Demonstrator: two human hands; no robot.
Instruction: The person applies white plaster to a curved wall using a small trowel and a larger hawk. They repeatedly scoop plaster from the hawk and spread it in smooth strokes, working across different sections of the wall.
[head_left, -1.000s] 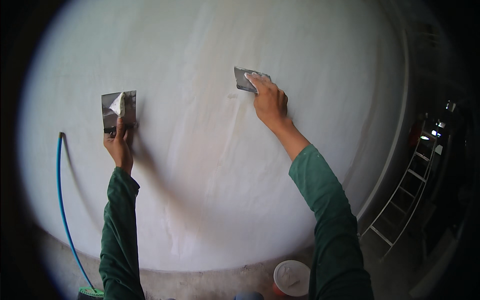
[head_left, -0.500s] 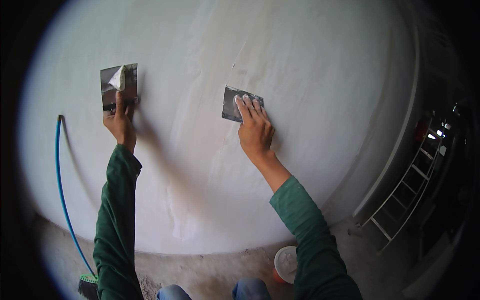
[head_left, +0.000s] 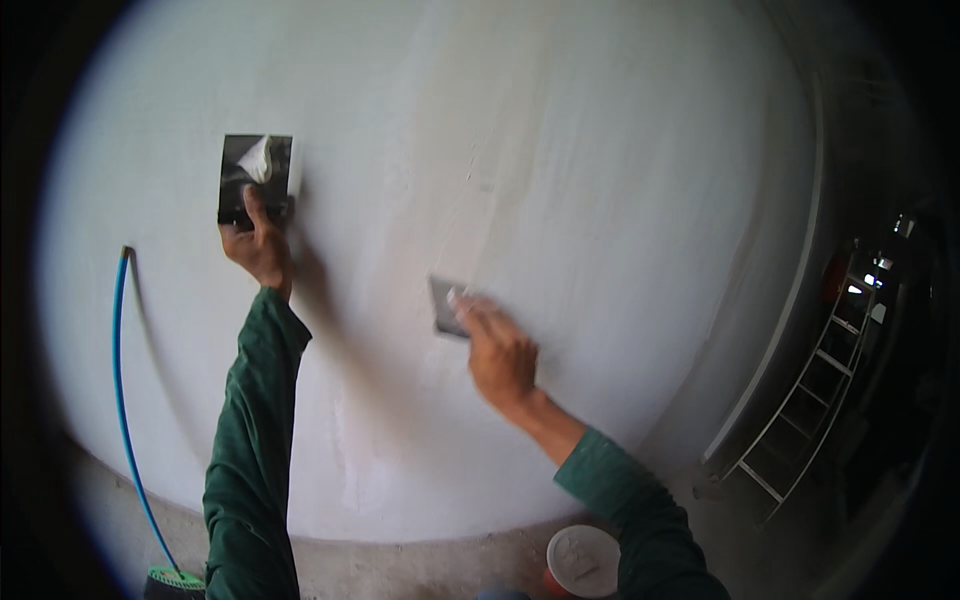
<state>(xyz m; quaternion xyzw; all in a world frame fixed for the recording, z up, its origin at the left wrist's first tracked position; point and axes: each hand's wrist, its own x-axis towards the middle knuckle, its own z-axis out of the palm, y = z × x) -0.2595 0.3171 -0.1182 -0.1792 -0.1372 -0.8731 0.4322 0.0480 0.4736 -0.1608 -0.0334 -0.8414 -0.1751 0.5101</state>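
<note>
Wall (head_left: 620,250), pale and streaked, fills most of the view, its edges bent and lost in the dark fisheye rim. Off to the right, a ladder (head_left: 835,363) leans in deep shadow, and the clutter behind it is too dim to make out. Green sleeves (head_left: 250,450) rise from the lower edge, both cut off there. A broom (head_left: 118,370) with a blue handle props against the wall on the left, its head partly cropped by the frame's bottom. Beside the right sleeve is a white lid (head_left: 583,561) on an orange bucket, mostly hidden beneath it (whether the marks on top are writing or smears, I cannot tell).

The right hand (head_left: 505,355), blurred, has its fingers bunched on the face of a small scraper (head_left: 446,310); both are lower on the wall than half a second ago. Blur also hides whether its edge touches the surface. The left hand (head_left: 262,250) pinches a dark plate (head_left: 236,180) upright before the wall's left part, thumb in front, other fingers largely hidden behind; it has shifted only slightly. Near the plate's top sits a dab of white paste (head_left: 258,160), much as before.
</note>
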